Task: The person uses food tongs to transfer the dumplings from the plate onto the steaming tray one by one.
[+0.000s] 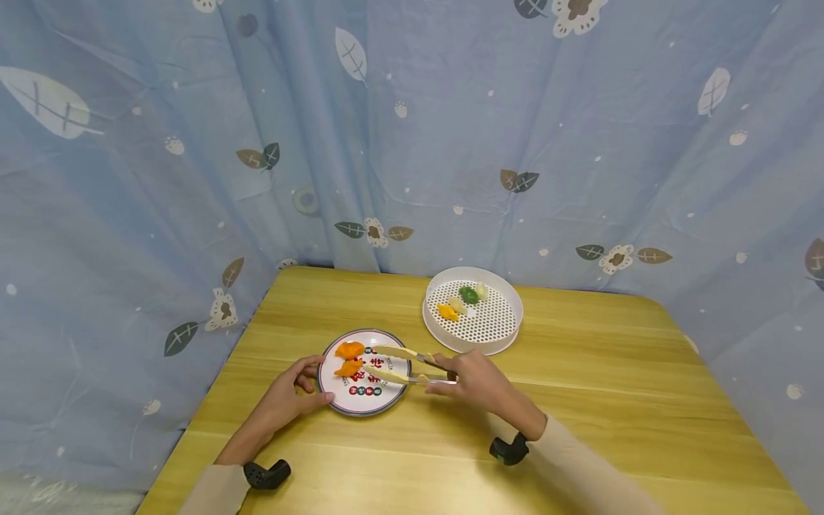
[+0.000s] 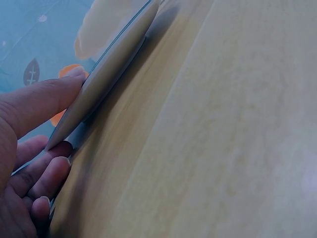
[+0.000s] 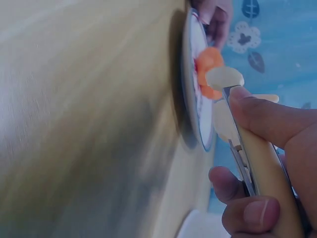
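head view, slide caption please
Right hand holds tongs over a plate bearing two orange pieces, left hand gripping its rim.

A leaf-printed blue curtain point(image 1: 450, 121) hangs behind a yellowish wood-grain table point(image 1: 618, 372); light gleams on the table's near part.

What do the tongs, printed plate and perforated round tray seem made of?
Tongs: likely metal, by the shiny edges; matte cream ends, perhaps silicone. Printed plate: likely ceramic or melamine, its white face smooth. Perforated round tray: probably satin plastic, given its uniform holes.

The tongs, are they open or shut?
Open: the tongs' two tips are apart, with the plate showing between them.
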`<state>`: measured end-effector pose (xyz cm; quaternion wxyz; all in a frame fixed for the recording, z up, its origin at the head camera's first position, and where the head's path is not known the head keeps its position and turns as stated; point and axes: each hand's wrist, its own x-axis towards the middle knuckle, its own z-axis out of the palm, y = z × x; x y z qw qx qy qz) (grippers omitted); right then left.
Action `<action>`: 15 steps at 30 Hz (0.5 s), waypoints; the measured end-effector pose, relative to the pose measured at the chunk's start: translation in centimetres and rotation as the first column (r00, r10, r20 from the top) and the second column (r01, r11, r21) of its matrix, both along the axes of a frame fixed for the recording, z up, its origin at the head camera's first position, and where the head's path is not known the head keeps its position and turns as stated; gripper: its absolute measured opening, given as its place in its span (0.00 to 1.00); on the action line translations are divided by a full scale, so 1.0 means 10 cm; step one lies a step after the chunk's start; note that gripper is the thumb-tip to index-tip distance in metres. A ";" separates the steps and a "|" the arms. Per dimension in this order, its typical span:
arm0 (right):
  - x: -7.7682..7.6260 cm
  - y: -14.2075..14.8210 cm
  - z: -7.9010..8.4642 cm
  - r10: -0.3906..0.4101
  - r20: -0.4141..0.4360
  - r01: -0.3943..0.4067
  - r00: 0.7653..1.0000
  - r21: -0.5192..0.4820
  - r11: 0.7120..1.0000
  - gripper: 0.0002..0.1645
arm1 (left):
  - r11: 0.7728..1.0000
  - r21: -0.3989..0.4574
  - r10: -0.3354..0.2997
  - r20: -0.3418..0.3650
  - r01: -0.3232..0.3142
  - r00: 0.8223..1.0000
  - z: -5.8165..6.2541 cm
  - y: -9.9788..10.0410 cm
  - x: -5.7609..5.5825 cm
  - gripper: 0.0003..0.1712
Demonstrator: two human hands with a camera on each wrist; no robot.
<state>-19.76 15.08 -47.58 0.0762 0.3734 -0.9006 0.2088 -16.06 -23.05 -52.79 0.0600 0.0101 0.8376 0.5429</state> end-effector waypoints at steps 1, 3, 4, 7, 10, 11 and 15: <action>0.01 -0.02 -0.01 0.004 0.009 -0.004 1.000 0.008 1.000 0.24 | 1.000 -0.002 0.000 0.000 0.000 1.000 0.00 0.00 0.00 0.45; 0.02 -0.06 -0.03 0.004 0.035 -0.004 0.999 0.019 1.000 0.24 | 1.000 -0.004 0.001 -0.001 -0.001 1.000 0.01 0.00 -0.01 0.45; 0.03 -0.08 -0.03 0.003 0.046 -0.004 0.999 0.024 1.000 0.24 | 1.000 -0.007 0.001 -0.002 -0.001 1.000 0.01 0.00 -0.01 0.45; 0.04 -0.12 -0.04 0.013 0.054 -0.014 0.998 0.026 1.000 0.23 | 1.000 -0.005 -0.001 -0.004 0.001 1.000 0.00 -0.01 -0.01 0.45; 0.05 -0.15 -0.05 0.024 0.032 -0.025 0.999 0.037 0.999 0.25 | 1.000 -0.004 -0.003 -0.006 0.003 1.000 0.00 -0.01 -0.01 0.45; 0.05 -0.16 -0.05 0.026 0.027 -0.027 0.999 0.037 0.999 0.26 | 1.000 -0.004 -0.003 -0.006 0.003 1.000 0.00 -0.01 -0.01 0.44; 0.04 -0.19 -0.09 0.034 0.009 -0.035 0.999 0.039 0.999 0.31 | 1.000 -0.006 -0.005 0.001 0.005 1.000 0.00 -0.01 -0.02 0.44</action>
